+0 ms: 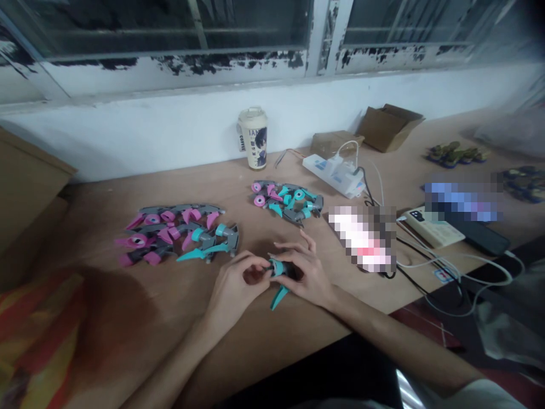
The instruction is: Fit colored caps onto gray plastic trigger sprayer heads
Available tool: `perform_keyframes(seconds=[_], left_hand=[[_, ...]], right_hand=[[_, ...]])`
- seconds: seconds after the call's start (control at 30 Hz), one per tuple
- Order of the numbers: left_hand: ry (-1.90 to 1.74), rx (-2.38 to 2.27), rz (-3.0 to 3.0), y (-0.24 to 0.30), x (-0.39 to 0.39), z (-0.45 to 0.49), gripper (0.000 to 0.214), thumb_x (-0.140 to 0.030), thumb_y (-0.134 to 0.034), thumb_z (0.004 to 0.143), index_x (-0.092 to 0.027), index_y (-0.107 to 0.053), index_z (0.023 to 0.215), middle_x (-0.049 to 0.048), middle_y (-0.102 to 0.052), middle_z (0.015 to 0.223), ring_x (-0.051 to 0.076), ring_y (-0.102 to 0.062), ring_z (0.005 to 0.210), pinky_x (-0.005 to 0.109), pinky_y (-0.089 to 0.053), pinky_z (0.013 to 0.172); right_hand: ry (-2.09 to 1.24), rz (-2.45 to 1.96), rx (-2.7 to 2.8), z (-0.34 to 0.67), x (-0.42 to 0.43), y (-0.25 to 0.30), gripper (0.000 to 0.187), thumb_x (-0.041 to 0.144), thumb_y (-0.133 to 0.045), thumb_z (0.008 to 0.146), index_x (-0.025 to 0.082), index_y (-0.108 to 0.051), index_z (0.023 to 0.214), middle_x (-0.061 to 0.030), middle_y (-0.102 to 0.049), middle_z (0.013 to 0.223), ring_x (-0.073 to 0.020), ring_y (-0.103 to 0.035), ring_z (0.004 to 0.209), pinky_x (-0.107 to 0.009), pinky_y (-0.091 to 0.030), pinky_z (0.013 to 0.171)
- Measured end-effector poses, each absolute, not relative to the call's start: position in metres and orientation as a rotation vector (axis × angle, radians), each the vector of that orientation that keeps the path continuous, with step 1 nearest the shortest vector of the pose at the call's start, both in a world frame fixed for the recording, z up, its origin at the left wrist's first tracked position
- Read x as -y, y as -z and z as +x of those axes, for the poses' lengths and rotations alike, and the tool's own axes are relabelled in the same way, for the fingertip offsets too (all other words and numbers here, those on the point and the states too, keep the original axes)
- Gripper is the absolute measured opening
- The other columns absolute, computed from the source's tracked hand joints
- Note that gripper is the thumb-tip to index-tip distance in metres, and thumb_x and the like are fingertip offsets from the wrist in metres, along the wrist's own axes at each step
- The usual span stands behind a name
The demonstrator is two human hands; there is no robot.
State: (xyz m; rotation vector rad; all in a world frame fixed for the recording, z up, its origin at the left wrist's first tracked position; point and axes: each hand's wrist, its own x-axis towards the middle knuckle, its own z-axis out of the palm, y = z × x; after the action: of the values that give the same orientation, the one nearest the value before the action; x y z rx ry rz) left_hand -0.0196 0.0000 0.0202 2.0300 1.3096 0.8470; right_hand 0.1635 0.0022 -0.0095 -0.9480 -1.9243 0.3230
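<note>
My left hand (236,284) and my right hand (304,272) meet over the wooden table (140,318) near its front edge. Together they grip one grey spray-trigger head with a teal nozzle and a teal lever (279,281); the lever points down toward me. The left fingers pinch the nozzle end, while the right hand wraps round the grey body with some fingers raised. A pile of pink-and-grey and teal-and-grey trigger heads (174,233) lies just beyond my left hand. A second, smaller pile (287,201) lies farther back.
A paper coffee cup (253,138) stands by the white wall. A white power strip (334,170) with cables, small cardboard boxes (387,128), a phone and blurred items fill the right side. A large cardboard box (25,187) sits at the left; colourful cloth (34,335) lies bottom left.
</note>
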Motion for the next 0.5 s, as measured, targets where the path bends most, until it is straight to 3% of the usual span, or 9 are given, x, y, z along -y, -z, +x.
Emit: perform_keyframes(seconds=[0.5], left_hand=[[-0.833, -1.312, 2.075, -0.0212, -0.0019, -0.0166, 0.006, -0.016, -0.060, 0.074, -0.020, -0.061, 0.078, -0.0021, -0.055, 0.072, 0.010, -0.054, 0.063, 0.018, -0.044, 0.055]], right_hand=[[-0.298, -0.942, 1.958, 0.1634, -0.0024, 0.0126, 0.025, 0.036, -0.066, 0.077, 0.022, -0.059, 0.097, -0.0039, -0.069, 0.101, -0.0206, -0.061, 0.104, -0.050, -0.013, 0.110]])
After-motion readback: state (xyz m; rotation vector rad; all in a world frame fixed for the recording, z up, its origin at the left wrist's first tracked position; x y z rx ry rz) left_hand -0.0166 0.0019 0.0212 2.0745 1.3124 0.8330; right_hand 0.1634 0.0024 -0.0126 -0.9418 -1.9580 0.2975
